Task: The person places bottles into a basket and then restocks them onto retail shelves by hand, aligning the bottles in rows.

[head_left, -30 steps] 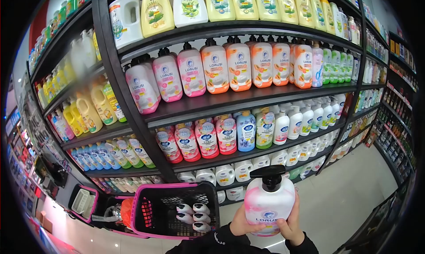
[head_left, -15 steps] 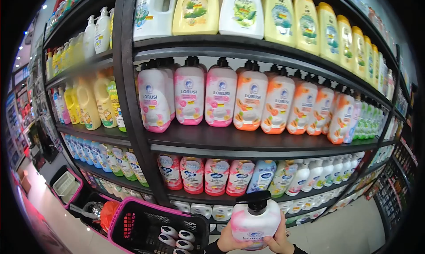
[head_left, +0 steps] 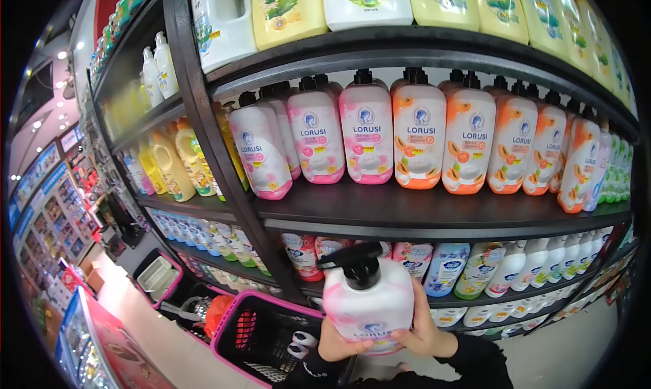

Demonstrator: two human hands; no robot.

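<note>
A pink and white LORUSI pump bottle with a black pump head is held upright at the lower middle. My left hand wraps round its left side, and my right hand grips its right side, with fingers near the label. Behind it, on the middle shelf, stand pink LORUSI bottles and orange ones. Below and left of my hands is a black basket with a pink rim, in which white bottles are partly visible.
Yellow and white bottles line the upper shelf. Blue and red bottles stand on the lower shelf. A dark shelf post rises at the left. Another basket with a red bag and a pale tray sits at lower left.
The view has come closer to the shelf and swung left. My hands and the held bottle now appear higher and further left in the frame; my arms cover part of the basket.
</note>
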